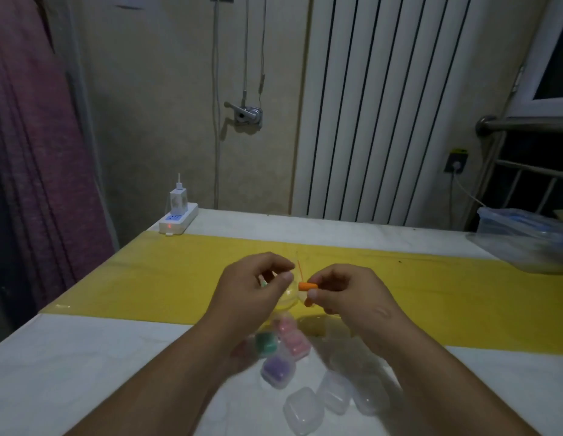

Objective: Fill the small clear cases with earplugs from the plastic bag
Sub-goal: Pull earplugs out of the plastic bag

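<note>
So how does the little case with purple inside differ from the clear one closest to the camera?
The purple case shows purple inside; the closest case looks empty. The purple case lies farther off, by the green case and pink case; the closest case lies beside other empty-looking ones. Both are small, clear, rounded, and rest on the white table.

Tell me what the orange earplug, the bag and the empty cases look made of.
Earplug, pinched by the right hand: probably foam, matte, no glare.
Bag, in the left hand: thin clear film, faint sheen.
Cases: likely rigid clear plastic, glossy, table showing through.
</note>
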